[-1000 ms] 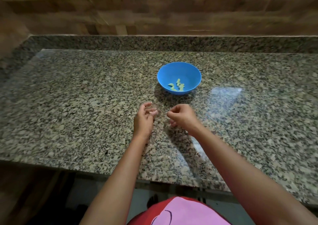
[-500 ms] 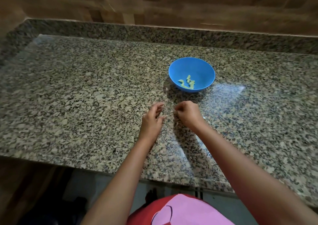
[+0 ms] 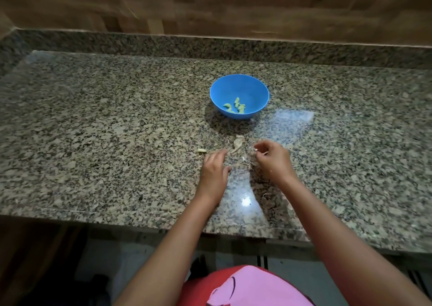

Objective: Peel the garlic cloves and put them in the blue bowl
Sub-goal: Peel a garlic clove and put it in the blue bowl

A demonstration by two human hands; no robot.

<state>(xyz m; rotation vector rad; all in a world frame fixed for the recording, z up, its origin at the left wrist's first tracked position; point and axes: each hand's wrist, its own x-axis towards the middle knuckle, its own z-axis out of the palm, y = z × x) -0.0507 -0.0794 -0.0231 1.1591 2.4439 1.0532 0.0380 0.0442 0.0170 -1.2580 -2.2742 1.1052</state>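
Two bare forearms, no sleeves reaching the wrists or elbows in view. No rings, watch or bracelet on the left hand (image 3: 214, 169) or the right hand (image 3: 272, 159). Nails short on the fingers that show. Small pale flecks stuck to the right hand near the wrist and at the fingertips. Below and between the forearms, close to the body, a red garment (image 3: 198, 289) with a large pink printed patch (image 3: 254, 289) on the front, its edge rounded and outlined by a thin dark curved line.
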